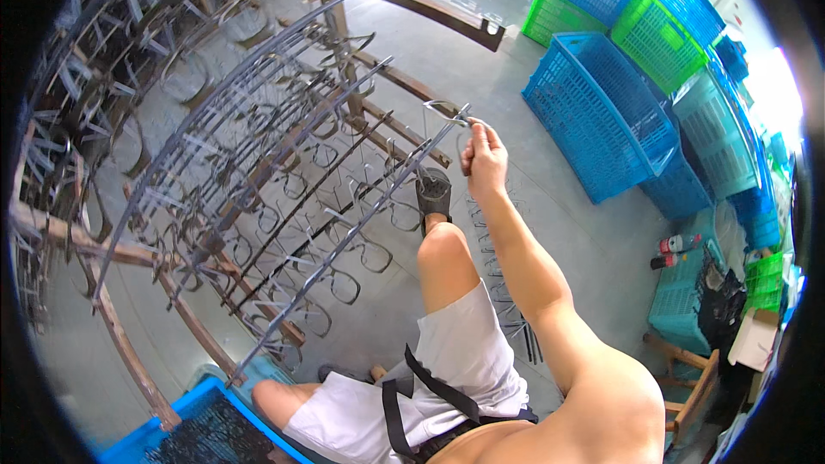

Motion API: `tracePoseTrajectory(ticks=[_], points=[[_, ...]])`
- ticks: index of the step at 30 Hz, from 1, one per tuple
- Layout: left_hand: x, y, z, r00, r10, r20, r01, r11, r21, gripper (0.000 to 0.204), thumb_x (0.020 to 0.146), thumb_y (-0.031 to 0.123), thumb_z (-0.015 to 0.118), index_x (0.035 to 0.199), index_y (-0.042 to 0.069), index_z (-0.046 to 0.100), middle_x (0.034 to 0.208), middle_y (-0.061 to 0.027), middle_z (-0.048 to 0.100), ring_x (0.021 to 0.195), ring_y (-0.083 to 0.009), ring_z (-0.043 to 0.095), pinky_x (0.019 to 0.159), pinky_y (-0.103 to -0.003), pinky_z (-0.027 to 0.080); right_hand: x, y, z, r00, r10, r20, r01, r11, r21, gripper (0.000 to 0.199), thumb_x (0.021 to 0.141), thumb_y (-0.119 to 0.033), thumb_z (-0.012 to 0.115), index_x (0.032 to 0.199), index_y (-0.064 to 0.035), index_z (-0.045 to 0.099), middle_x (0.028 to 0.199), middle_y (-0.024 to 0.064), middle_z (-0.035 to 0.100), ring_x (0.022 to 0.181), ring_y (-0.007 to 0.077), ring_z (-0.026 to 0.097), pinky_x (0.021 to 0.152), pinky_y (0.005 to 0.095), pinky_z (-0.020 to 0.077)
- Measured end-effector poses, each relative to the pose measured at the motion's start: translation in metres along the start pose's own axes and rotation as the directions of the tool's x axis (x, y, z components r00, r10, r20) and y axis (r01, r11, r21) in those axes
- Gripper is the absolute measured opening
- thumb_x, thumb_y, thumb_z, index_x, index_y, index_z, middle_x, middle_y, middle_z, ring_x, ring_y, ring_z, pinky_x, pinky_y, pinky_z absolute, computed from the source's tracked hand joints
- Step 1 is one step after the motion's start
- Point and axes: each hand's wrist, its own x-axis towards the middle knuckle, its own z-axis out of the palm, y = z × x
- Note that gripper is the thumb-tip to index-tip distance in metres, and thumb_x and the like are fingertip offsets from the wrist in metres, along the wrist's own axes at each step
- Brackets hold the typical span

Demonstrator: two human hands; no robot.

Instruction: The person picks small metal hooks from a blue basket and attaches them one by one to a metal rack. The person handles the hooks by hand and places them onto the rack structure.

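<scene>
My right hand (485,157) is stretched far forward at the end of a long thin metal rod (369,186). Its fingers are closed, pinching an eyeglass frame (443,108) whose thin rim shows beside the rod tip. More eyeglass frames (345,287) hang in rows from this rod and from the parallel rods to its left. The rods rest on a rusty brown metal rack (404,83). My left hand is out of view.
At the lower left, a blue crate (206,393) contains a dark tangled mass. Blue (593,120) and green crates (657,39) are stacked at the far right. A wooden stool (698,395) and bottles (679,244) are nearer on the right. My foot (434,192) is below the rod.
</scene>
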Motion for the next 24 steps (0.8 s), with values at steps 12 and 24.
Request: tracePoseTrajectory(ticks=[12,24], points=[[-0.065,0.069,-0.052,0.97,-0.244,-0.012,0.164,0.687,-0.708,0.041,0.083,0.031,0.041,0.099,-0.002,0.06,0.085,-0.0173,0.065,0.064,-0.0264,0.057,0.052,-0.035,0.044,0.028,-0.007,0.025,0.954,0.285,0.095,-0.285,0.959,-0.013,0.015,0.09,-0.02,0.057,0.096,-0.0071,0.063,0.057,-0.004,0.046,0.043,0.006,0.037,0.039,0.0216,0.0262],[-0.082,0.082,-0.042,0.886,0.464,-0.015,-0.464,0.885,-0.024,0.043,0.088,0.028,0.048,0.104,-0.011,0.057,0.101,-0.0296,0.059,0.09,-0.0381,0.056,0.082,-0.041,0.044,0.022,-0.001,0.038,0.978,0.199,0.062,-0.195,0.979,-0.064,0.016,0.089,-0.019,0.058,0.097,-0.0057,0.062,0.056,-0.0049,0.044,0.043,0.0046,0.036,0.038,0.0209,0.0241]])
